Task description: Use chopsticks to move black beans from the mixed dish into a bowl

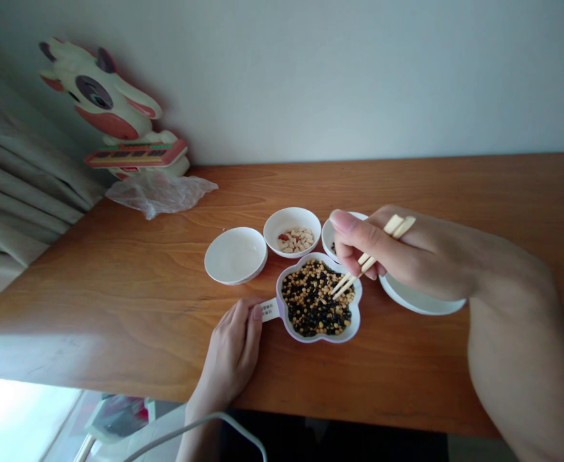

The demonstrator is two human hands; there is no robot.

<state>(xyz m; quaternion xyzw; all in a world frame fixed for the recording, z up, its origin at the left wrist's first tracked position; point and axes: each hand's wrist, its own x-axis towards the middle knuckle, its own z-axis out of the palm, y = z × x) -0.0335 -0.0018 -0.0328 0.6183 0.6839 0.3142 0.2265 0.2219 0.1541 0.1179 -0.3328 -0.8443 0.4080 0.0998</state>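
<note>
A flower-shaped bowl (pixel 358 316), white with a lilac rim and a short handle, is filled with mixed black and yellowish grains. My left hand (pixel 236 343) is closed on its labelled handle (pixel 269 310). Above the bowl's right side, my right hand (pixel 387 244) grips wooden chopsticks (pixel 366 262), their tips down at the grains. Whether the tips pinch a grain is too small to tell. Behind stand a bare white bowl (pixel 236 255) and a white bowl (pixel 282 221) of pale peanut pieces. My right hand partly covers another bowl (pixel 328 239) with dark bits and a white plate (pixel 421 301).
A cow-shaped toy with a keyboard (pixel 118 115) leans at the back left against the wall. Crumpled clear plastic (pixel 163 192) lies before it on the wooden table (pixel 132 308). A curtain (pixel 17 186) hangs at left; a pale cable (pixel 224 417) crosses below the table's front edge.
</note>
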